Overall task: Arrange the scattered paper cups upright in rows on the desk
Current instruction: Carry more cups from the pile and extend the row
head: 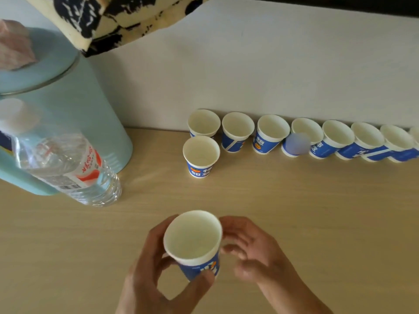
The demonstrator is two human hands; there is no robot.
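Blue cup, white inside, upright; L hand fingers clamped on it, R hand fingers loose.

The row's last cup is cut off by the right edge. A blurred patch hides the fourth cup's print. My right hand is smeared, so I cannot tell whether it touches the cup I hold, whose base my left hand hides.

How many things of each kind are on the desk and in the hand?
Paper cups: 10 (back row 8, the last cut off at the edge; front cup 1; held cup 1)
Plastic bottle: 1
Light blue container: 1
Total: 12
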